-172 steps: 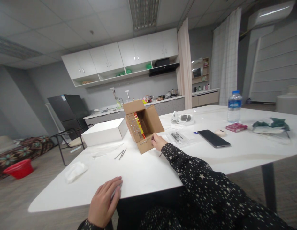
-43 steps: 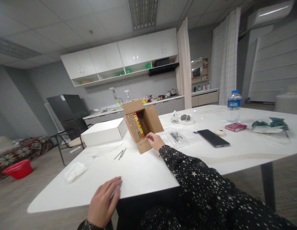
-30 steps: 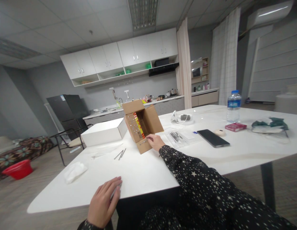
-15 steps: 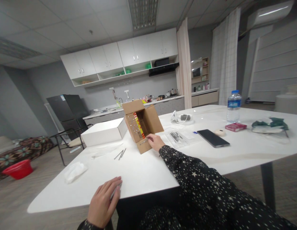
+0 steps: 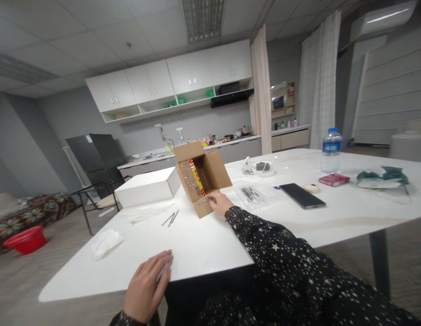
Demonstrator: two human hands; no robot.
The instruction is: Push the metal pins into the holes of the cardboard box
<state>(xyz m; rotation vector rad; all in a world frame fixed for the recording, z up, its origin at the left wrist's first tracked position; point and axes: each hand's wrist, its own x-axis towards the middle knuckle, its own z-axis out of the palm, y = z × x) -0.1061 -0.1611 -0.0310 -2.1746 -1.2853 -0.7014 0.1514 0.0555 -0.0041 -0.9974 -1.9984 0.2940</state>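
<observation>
At the lower flap (image 5: pixel 203 210) of the cardboard box (image 5: pixel 218 167), the bunched right hand (image 5: pixel 221 203) apparently handles small studs (image 5: pixel 203 201), next requiring fine fingertip control; the left hand (image 5: pixel 147 285) rests on the counter (image 5: pixel 203 244); both grips are indeterminate.

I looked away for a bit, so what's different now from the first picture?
The right hand has moved a little left across the front flap of the cardboard box. I can't tell if it took or released anything. The left hand, the box and the black phone stayed put.
</observation>
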